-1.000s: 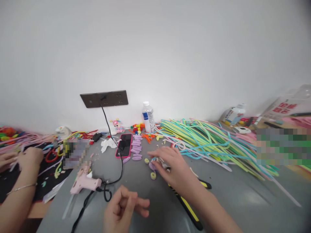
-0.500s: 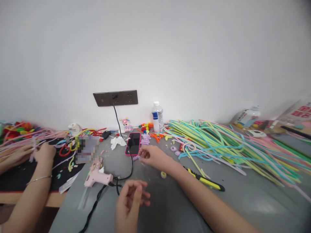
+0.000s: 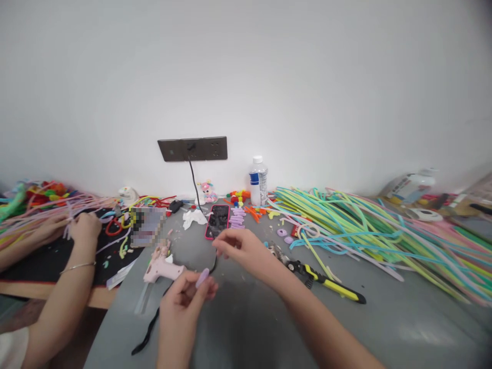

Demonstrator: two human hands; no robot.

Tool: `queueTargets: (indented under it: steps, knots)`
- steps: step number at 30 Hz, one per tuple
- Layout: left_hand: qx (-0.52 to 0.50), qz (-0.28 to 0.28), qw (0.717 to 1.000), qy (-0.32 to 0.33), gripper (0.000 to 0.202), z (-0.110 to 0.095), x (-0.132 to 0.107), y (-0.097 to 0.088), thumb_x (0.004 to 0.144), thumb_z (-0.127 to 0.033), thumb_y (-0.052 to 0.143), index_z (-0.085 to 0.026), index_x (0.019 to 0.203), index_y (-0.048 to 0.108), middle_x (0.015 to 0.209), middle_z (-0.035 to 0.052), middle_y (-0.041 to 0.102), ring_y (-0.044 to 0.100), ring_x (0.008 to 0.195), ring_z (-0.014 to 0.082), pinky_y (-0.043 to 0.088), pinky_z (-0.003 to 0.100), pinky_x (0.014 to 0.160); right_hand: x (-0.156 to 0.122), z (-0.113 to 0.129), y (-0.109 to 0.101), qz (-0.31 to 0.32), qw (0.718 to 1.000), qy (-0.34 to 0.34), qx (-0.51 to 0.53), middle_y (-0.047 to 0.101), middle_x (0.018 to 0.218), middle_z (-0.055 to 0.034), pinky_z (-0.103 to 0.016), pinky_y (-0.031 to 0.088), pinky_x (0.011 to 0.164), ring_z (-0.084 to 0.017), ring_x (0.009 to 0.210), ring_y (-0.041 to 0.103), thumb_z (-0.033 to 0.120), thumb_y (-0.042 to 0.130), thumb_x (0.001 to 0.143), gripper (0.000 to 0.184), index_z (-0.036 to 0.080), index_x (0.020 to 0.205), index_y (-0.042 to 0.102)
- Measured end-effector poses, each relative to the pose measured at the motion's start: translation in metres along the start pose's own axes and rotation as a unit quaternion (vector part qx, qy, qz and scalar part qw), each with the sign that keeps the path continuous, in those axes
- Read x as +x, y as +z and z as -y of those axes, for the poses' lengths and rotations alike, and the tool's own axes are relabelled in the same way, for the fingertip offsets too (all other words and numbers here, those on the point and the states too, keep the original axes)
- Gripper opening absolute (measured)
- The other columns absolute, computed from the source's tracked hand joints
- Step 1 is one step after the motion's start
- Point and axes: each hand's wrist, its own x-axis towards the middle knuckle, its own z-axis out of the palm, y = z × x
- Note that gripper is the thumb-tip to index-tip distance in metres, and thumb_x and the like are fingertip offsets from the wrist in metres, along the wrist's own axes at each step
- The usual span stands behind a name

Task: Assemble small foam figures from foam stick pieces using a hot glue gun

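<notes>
Lilac oval piece sat pinched in the left hand; the right hand, its grip unclear, was near a pink-cased black phone.

A small, pale purple oval piece, longer than it is wide, sits pinched between the thumb and fingers of the left hand. It is tilted, its upper end leaning to the right, held above the gray worktop. Farther back, similar slim purple pieces lie flat, side by side in a column.
</notes>
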Motion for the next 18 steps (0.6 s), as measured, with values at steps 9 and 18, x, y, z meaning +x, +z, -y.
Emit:
queueTargets:
  steps: [9,18]
  knots:
    - [-0.048,-0.017,0.998,-0.044,0.049,-0.019,-0.024,-0.012,0.076,-0.065,0.072,-0.017,0.085,0.076,0.067,0.0018,0.064,0.053,0.047,0.0103,0.043,0.019,0.04,0.058,-0.017,0.091,0.106,0.945,-0.078,-0.298,0.073,0.115,-0.0165,-0.04,0.05,0.099,-0.03,0.114,0.066,0.033,0.075,0.085,0.032,0.012,0.109,0.068]
    - [-0.024,0.151,0.985,-0.081,0.052,0.003,-0.022,-0.047,0.077,-0.068,0.07,-0.018,0.087,0.078,0.065,0.0052,0.065,0.055,0.049,0.0141,0.048,0.027,0.047,0.056,-0.004,0.13,0.125,0.917,-0.009,-0.379,0.075,0.108,-0.0236,-0.041,0.058,0.081,-0.033,0.1,0.074,0.018,0.065,0.087,0.04,0.005,0.123,0.055]
